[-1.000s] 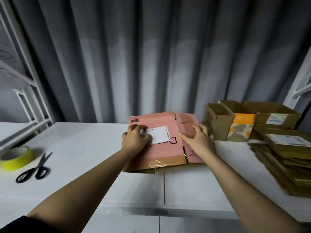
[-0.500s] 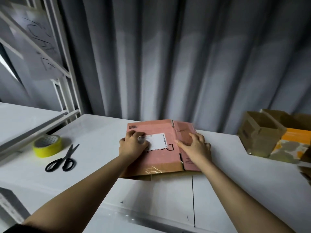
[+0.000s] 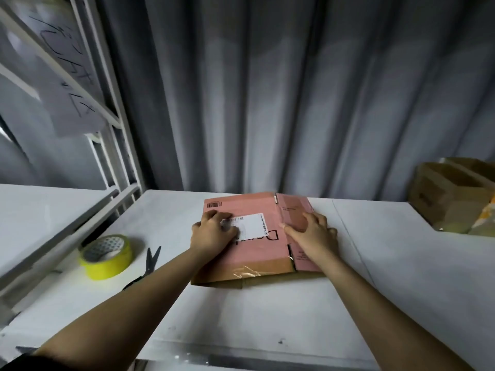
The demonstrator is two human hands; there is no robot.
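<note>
On the white table, near its far edge, the flattened pink box is found in the same place as a second ago. Only the view has been turned to the left, so that the yellow tape roll and the scissors are now seen nearer. The left hand is kept with bent fingers on the left end of the white label; because of blur it cannot be told whether an edge is already pinched. The right hand is held flat, fingers spread, on the side flap. It is judged that the label is being loosened, with little lifted so far.
</note>
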